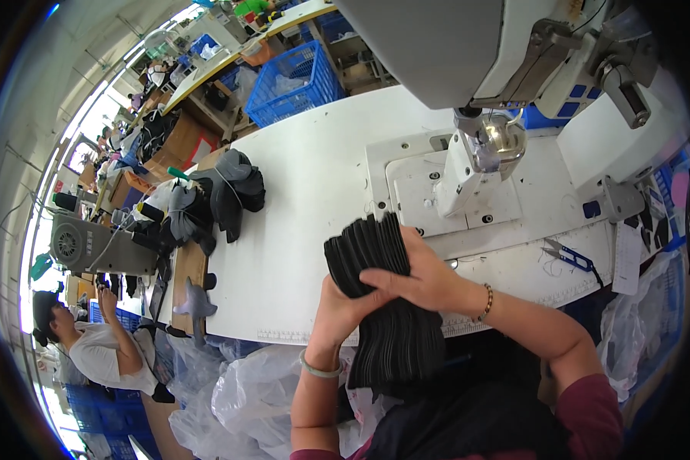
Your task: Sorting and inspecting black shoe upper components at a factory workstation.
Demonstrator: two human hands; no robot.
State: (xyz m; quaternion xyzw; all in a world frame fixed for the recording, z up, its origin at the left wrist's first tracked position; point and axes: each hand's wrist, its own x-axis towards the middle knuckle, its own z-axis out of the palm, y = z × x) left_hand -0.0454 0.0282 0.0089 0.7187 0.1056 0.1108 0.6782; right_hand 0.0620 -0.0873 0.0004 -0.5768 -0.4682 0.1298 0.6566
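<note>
A thick stack of black, flat-cut pieces (396, 341) stands on edge between my hands, over the front edge of the white table. My left hand (343, 303) wraps it from the left side, thumb across the front. From the right, my right hand (425, 276) grips the same stack, its thumb lying over the near face next to the left thumb. The stack's upper end fans slightly above my fingers. Fingers behind the stack are hidden. Just beyond it is the white post-bed sewing machine (456, 172), with a shiny metal part by its needle area.
Blue-handled thread snips (571, 254) lie at the right of the table (299, 230). Grey and black pieces (215, 199) are heaped at its left edge. A blue crate (295, 84) stands behind. Clear plastic bags (245, 395) hang below the front edge. A person (107, 349) works at the left.
</note>
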